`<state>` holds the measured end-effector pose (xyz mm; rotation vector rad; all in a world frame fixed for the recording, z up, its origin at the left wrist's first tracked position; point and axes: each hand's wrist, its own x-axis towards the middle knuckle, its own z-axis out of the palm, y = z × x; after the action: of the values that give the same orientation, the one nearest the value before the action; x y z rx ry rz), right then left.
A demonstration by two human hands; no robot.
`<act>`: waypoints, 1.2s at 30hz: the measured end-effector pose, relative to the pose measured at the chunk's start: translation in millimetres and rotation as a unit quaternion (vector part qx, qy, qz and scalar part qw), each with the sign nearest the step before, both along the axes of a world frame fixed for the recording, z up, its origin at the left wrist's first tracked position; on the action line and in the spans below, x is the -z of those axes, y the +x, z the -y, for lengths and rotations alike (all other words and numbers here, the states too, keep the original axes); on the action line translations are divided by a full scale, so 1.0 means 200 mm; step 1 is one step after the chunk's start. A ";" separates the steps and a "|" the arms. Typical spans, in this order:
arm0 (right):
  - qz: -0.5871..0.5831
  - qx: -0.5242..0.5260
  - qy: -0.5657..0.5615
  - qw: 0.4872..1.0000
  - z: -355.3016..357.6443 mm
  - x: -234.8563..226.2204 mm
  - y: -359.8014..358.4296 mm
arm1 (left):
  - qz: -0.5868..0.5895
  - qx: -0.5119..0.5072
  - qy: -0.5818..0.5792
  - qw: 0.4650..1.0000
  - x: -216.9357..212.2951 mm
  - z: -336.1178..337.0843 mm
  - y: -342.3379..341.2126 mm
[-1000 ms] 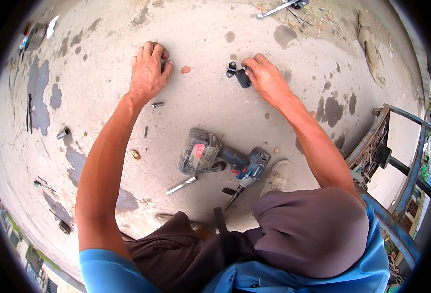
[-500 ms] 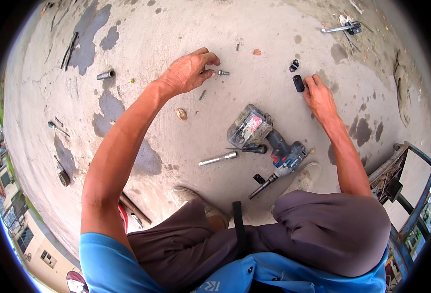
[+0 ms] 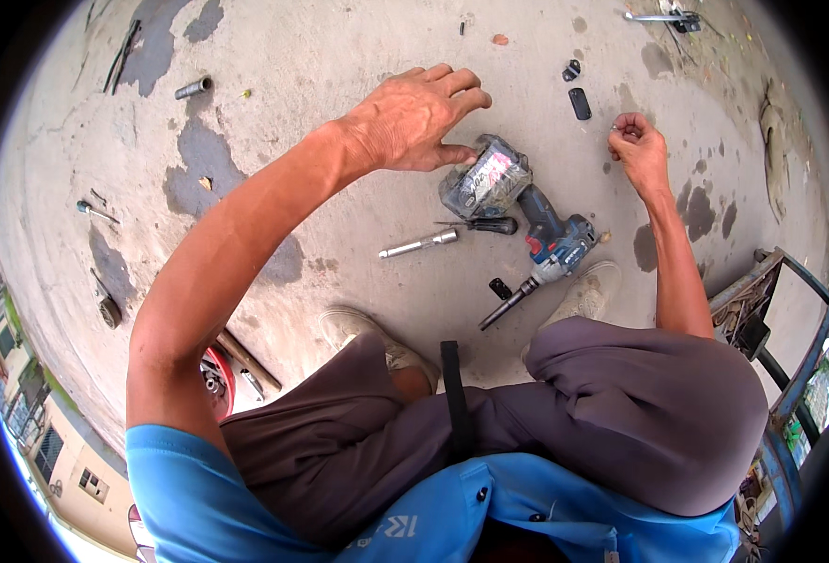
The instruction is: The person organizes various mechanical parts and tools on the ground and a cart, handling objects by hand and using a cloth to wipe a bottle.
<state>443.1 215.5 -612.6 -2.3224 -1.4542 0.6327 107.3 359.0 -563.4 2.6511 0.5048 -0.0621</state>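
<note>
My left hand (image 3: 424,114) hovers over the ground with its fingers apart and nothing seen in them. Its thumb tip reaches the near side of the clear-cased battery (image 3: 490,178) of a blue and black cordless impact wrench (image 3: 560,242), which lies on its side with a long socket fitted. My right hand (image 3: 640,155) is off to the right, its fingertips pinched on a small light bit too tiny to name. Just left of it lies a flat black oblong piece (image 3: 580,103), with a small black bracket-like part (image 3: 571,70) beyond.
A silver socket extension (image 3: 418,245) and a black-handled screwdriver (image 3: 494,225) lie near the battery. A small black part (image 3: 500,288) rests by the wrench's socket. Farther left is a grey tube (image 3: 193,88). A red tub (image 3: 217,385) stands by my left arm, a metal frame (image 3: 781,375) at right.
My left hand has moved right, its fingers spreading; the bolt that was beside it is out of sight. My right hand has drawn away from the black oblong piece, which stays on the ground.
</note>
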 end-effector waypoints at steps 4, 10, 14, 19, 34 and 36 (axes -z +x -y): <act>-0.529 0.222 -0.003 0.819 -0.03 -0.07 0.03 | -0.019 0.150 0.048 0.987 -0.01 0.21 0.11; -0.873 0.151 0.039 0.462 -0.03 -0.15 -0.01 | -0.110 0.181 0.110 0.971 -0.03 0.35 0.27; -0.899 0.118 0.046 0.419 -0.01 -0.23 0.01 | -0.130 0.153 0.093 0.975 -0.02 0.37 0.29; -0.886 0.096 0.064 0.450 0.00 -0.26 0.03 | -0.106 0.088 0.143 0.980 0.03 0.20 0.20; -0.640 0.428 0.108 0.629 0.49 -0.54 0.01 | -0.012 -0.008 0.163 0.986 -0.16 -0.24 -0.04; -0.602 0.397 0.152 0.676 0.59 -0.75 0.10 | -0.025 -0.001 0.164 0.986 -0.19 -0.22 -0.02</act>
<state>464.0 97.5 -463.4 -1.3618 0.0983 1.1394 102.8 403.7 -525.4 2.9777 0.5772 -0.0495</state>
